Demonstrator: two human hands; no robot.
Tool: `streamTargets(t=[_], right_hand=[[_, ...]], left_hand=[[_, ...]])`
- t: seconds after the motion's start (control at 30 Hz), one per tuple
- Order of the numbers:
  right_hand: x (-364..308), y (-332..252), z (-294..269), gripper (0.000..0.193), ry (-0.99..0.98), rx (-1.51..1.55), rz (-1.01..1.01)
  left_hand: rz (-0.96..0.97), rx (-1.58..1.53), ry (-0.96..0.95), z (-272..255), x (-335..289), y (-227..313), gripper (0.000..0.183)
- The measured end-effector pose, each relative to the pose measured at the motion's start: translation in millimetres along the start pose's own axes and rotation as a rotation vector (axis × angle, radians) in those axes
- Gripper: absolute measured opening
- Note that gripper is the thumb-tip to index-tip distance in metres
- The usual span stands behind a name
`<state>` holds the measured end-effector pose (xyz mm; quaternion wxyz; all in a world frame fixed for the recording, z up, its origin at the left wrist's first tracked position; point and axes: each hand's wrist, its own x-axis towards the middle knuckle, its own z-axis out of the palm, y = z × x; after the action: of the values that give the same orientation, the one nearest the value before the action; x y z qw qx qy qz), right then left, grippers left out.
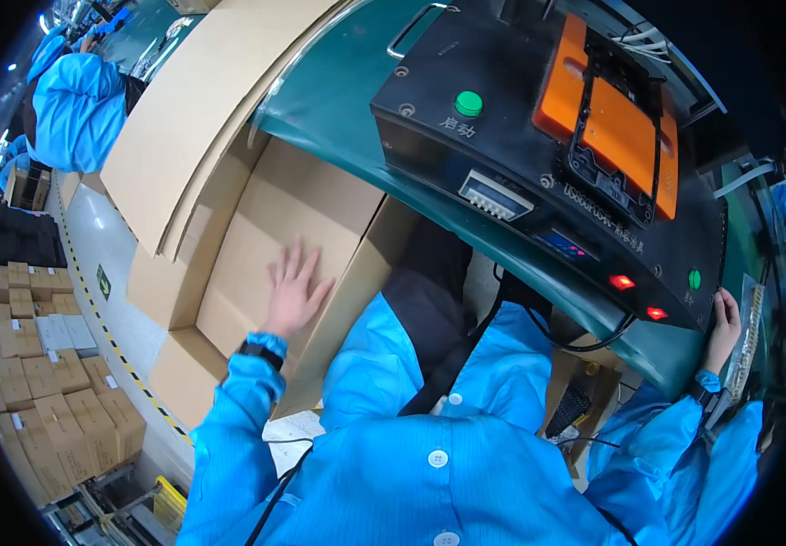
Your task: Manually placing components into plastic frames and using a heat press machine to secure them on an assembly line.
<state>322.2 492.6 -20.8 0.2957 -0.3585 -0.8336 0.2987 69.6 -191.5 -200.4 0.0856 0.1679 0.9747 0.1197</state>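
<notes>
My left hand is spread out over an open cardboard box at my left. Its fingers are apart and hold nothing; whether the palm touches the cardboard is hard to tell. At the right, my right hand rests by the side of a black test fixture, fingers stretched and nothing seen in them. On the fixture's top, an orange holder carries a thin black frame. Green buttons, a small display and lit red switches are on the fixture.
The fixture stands on a green-covered bench; a black cable hangs below its front edge. Large cardboard flaps rise beyond the box. Stacked cartons stand at the far left past a striped floor line. A person in blue is at upper left.
</notes>
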Motion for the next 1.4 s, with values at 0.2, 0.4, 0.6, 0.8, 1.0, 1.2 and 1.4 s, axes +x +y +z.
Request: streamTargets(t=[0.2, 0.4, 0.6, 0.8, 1.0, 1.2, 1.4], right_hand=[[7, -1, 16, 0.026, -0.051, 0.006, 0.010], [3, -7, 8, 0.024, 0.056, 0.113, 0.035], [1, -12, 10, 0.020, 0.097, 0.164, 0.009], [-14, -13, 5, 0.018, 0.164, 0.231, -0.012], [-5, -23, 30, 0.015, 0.122, 0.450, 0.007], [-3, -25, 23, 0.014, 0.139, 0.498, 0.024], [-11, -11, 18, 0.011, 0.140, 0.480, -0.025]], left_hand=[[0.189, 0.092, -0.137, 17, 72, 16, 0.050], [0.317, -0.013, 0.094, -14, 73, 28, 0.033], [0.739, -0.434, 0.701, -180, 24, 150, 0.029], [1.145, -0.333, 0.471, -249, 58, 265, 0.054], [1.219, 0.080, 0.451, -251, 81, 288, 0.049], [1.358, 0.184, 0.599, -252, 85, 297, 0.043], [1.440, -0.004, 0.741, -264, 93, 302, 0.038]])
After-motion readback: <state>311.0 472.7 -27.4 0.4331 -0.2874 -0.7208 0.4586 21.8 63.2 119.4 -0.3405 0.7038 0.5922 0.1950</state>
